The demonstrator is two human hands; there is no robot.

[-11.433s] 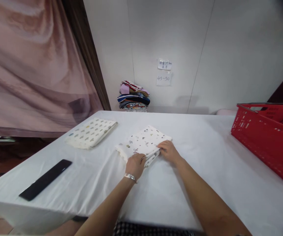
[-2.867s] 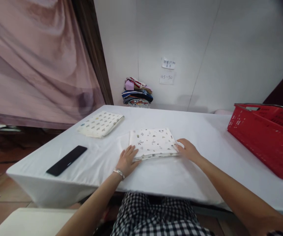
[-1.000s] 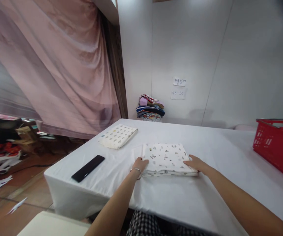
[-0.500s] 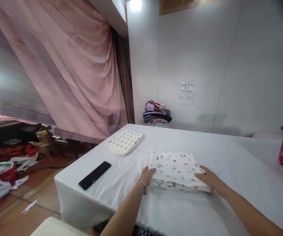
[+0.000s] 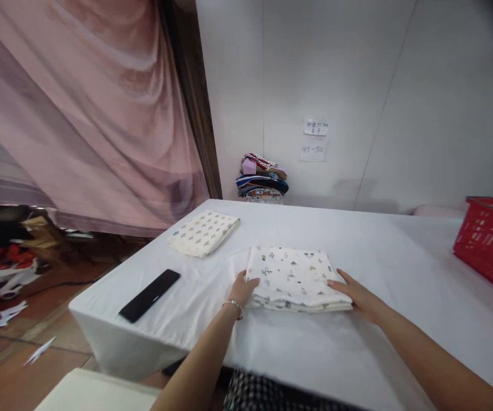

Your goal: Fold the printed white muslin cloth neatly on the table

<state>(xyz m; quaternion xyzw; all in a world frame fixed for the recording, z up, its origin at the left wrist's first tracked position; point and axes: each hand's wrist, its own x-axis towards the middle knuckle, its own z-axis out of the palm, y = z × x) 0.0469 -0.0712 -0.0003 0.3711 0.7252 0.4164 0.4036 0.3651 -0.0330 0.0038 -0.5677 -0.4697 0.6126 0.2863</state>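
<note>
A white cloth (image 5: pixel 293 277) with small grey-green prints lies folded into a layered rectangle on the white-covered table (image 5: pixel 383 354). My left hand (image 5: pixel 243 290) grips its left edge, the thumb on top and the other fingers along the side, partly hidden. At the right edge, my right hand (image 5: pixel 353 294) holds the near corner with its thumb over the top layer; its fingertips beneath are hard to see. Farther back on the left is a second folded cloth (image 5: pixel 205 233), cream with rows of heart-like prints. A flat black oblong object (image 5: pixel 149 295) lies left of my left hand.
A red basket (image 5: pixel 490 242) stands at the table's right. Behind the far edge rises a stack of folded fabrics (image 5: pixel 262 180) against the white wall. A pink curtain (image 5: pixel 113 120) hangs on the left. Bags and scraps lie on the tiled floor (image 5: pixel 70 328).
The view has turned slightly right and down, so more of the red basket shows. Both hands remain at the sides of the folded cloth, which has hardly moved on the table.
</note>
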